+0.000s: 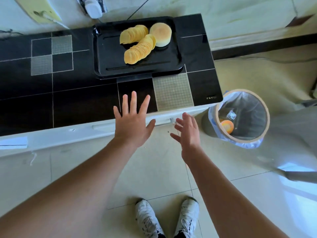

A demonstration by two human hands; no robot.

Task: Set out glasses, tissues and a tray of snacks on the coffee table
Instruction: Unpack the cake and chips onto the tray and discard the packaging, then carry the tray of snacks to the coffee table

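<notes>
A black tray [109,64] lies on the black glass-topped coffee table [77,103], near its right end. On the tray sit two rows of stacked crisps [137,43] and a round pale bun [161,34]. My left hand [133,121] hovers flat with fingers spread over the table's near edge, just below the tray. My right hand [187,133] is held open beside it, off the table's front edge, palm turned inward. Neither hand holds anything.
A round bin [240,117] with a clear liner stands on the floor off the table's right corner, with an orange lid inside. A white bottle top [93,7] shows beyond the table. My white shoes [166,219] stand on the pale tiled floor.
</notes>
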